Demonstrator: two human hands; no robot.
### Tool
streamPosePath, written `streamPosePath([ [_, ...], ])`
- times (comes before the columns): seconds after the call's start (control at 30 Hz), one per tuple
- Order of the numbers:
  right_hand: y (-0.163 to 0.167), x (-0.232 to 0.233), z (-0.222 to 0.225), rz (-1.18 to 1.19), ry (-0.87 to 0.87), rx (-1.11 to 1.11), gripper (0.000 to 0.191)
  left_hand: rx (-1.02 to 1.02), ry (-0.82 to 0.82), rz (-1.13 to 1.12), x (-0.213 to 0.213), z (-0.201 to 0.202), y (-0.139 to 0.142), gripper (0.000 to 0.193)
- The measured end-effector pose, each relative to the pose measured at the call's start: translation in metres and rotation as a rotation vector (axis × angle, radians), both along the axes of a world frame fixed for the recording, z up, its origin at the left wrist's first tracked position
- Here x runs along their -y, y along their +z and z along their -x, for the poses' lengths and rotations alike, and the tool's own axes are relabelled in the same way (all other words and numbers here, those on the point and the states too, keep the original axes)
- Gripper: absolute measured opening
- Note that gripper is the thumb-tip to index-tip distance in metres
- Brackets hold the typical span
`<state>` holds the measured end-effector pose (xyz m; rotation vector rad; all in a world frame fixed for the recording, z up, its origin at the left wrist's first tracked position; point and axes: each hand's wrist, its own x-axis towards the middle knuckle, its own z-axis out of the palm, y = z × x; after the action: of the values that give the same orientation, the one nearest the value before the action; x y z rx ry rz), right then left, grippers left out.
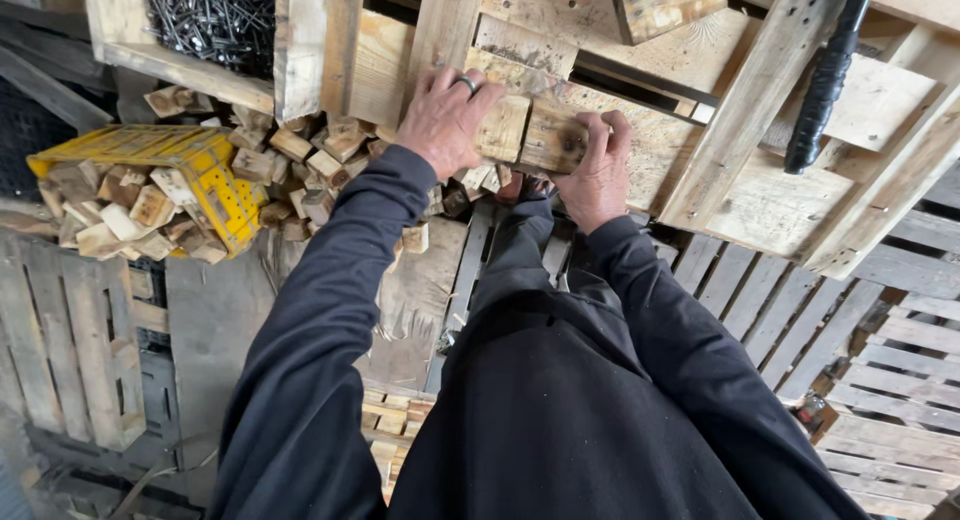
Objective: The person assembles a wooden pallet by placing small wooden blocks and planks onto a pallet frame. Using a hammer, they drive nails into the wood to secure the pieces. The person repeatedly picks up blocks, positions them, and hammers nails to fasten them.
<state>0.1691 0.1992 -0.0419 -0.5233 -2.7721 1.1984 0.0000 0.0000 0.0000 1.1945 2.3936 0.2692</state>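
**Two hands on wood blocks at the pallet edge**

Left hand [443,115], ring on one finger, lies palm-down with fingers spread wide over a square wood block [503,128] at the near edge of the pallet frame [700,130]. Right hand [597,172] is just right of it, fingers curled around a second, darker block [553,138], thumb on top. The two blocks touch side by side, sitting on the pallet frame's near edge.

Handling, as a guess: blocks look like solid sawn softwood, stiff, fairly light, rough faces so not slippery, splinters likely. Best held across the two flat side faces, not the end grain.

Containers: yellow perforated plastic crate [215,185], left of the pallet frame, tipped on its side, full of small offcut blocks; more loose offcuts [300,150] piled between crate and pallet frame. Wooden tray [190,72] at the frame's far left corner holds a heap of dark nails [212,18]. Black-handled tool [825,80] lies on the frame's right side, well apart from both hands. Stacked pallets [890,380] below right.
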Motion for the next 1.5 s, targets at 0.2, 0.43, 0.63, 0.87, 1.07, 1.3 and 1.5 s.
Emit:
streamPosePath([
  [0.2, -0.008, -0.051, -0.025, -0.132, 0.003, 0.092, 0.098, 0.627, 0.488, -0.484, 0.039, 0.003, 0.010, 0.093],
  [0.43, -0.001, -0.061, -0.048, -0.160, 0.060, 0.020, 0.093, 1.565, 1.088, -0.909, 0.091, -0.019, -0.004, 0.060],
  [0.63, -0.006, -0.061, -0.048, -0.136, 0.054, 0.038, 0.096, 1.667, 1.174, -0.899, 0.108, -0.043, -0.041, 0.056],
  [0.87, 0.001, -0.067, -0.056, -0.129, 0.153, 0.115, 0.096, 1.600, 1.119, -1.161, 0.056, -0.067, -0.015, 0.058],
  [1.07, 0.007, -0.053, -0.042, 0.030, 0.189, 0.009, 0.103, 1.263, 0.963, -1.539, -0.047, -0.106, 0.037, 0.080],
  [1.3, 0.041, -0.178, -0.097, 0.129, -0.372, -0.010, 0.070, 0.387, 0.828, -1.186, -0.099, -0.148, -0.008, 0.103],
  [1.5, 0.003, -0.269, -0.043, -0.330, -0.177, 0.105, 0.068, 0.124, 0.693, -0.994, -0.061, -0.157, -0.028, 0.108],
])
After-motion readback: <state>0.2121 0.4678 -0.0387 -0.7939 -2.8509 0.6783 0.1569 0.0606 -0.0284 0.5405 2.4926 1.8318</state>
